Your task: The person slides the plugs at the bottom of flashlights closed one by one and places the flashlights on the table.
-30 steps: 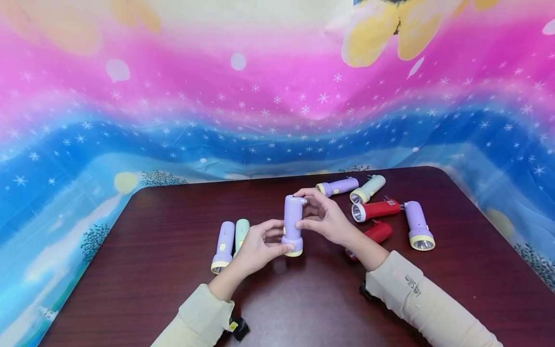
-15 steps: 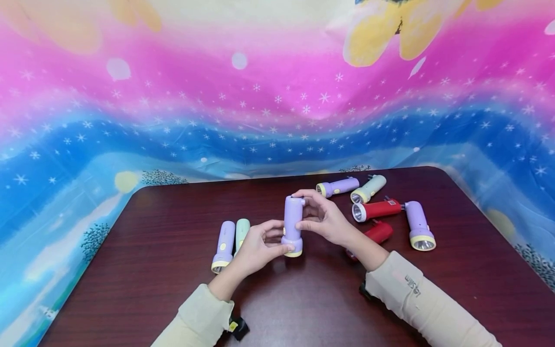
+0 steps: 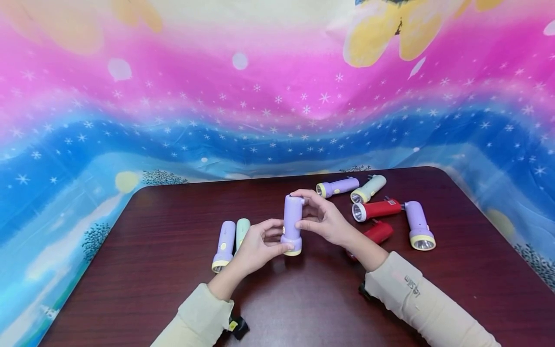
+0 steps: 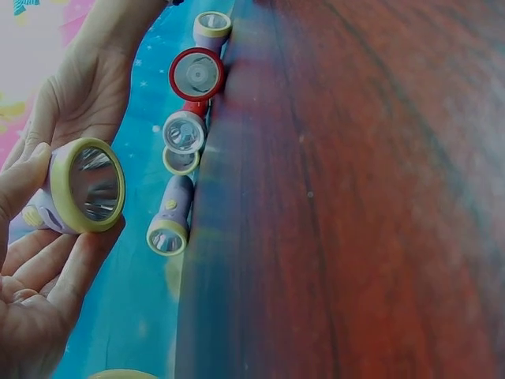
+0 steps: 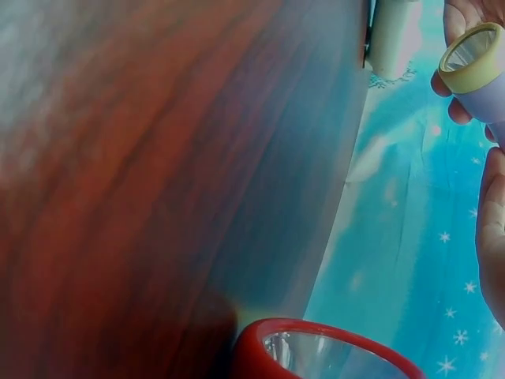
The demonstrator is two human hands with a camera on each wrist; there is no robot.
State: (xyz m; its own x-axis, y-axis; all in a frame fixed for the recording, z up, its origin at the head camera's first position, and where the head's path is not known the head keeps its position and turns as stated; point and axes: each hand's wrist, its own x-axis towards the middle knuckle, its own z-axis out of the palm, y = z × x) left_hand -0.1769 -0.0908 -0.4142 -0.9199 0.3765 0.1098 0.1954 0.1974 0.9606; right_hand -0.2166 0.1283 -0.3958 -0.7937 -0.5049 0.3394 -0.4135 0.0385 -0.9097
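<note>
A purple flashlight (image 3: 292, 219) with a pale yellow rim is held between both hands over the middle of the table, lens end down. My left hand (image 3: 257, 248) grips it near the lens, thumb in front and fingers behind. My right hand (image 3: 327, 219) pinches its upper end, fingertips at the top and thumb on the side. The left wrist view shows the reflector and yellow rim of this flashlight (image 4: 93, 185) with left fingers around it. In the right wrist view the flashlight's lens end (image 5: 473, 67) appears at the upper right corner.
Left of the hands lie a purple flashlight (image 3: 224, 243) and a partly hidden green one (image 3: 242, 231). To the right are another purple flashlight (image 3: 340, 186), a pale green one (image 3: 368, 189), a red one (image 3: 377, 210), a second red one (image 3: 379, 233) partly behind the right arm, and a purple one (image 3: 418, 226).
Almost nothing differs. Both hands keep the same hold on the purple flashlight, which has risen very slightly.
</note>
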